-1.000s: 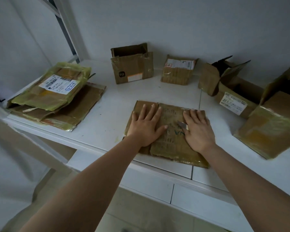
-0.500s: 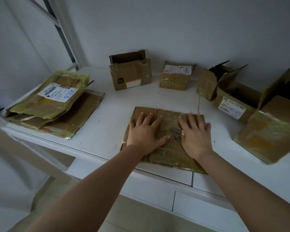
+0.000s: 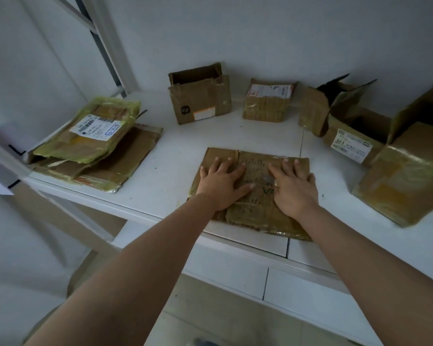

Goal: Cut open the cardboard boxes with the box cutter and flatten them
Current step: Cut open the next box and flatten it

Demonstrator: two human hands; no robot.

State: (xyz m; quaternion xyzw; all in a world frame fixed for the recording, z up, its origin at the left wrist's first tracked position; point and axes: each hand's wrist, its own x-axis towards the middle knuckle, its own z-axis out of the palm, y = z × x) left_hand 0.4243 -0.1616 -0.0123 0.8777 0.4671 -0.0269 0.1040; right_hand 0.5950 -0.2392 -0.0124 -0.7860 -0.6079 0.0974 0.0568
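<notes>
Matt cardboard box (image 3: 258,211), glossy tape; smooth white table (image 3: 175,168).

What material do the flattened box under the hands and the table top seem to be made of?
Flattened box: brown corrugated cardboard, matte, with ribbed lines and glossy yellowish tape at its edges. Table top: smooth white, likely laminate or painted board; its core is not visible.

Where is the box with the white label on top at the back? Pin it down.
In the head view, the small taped box stands at the back of the white table, against the wall, between the open-topped box and the open boxes on the right.
</notes>
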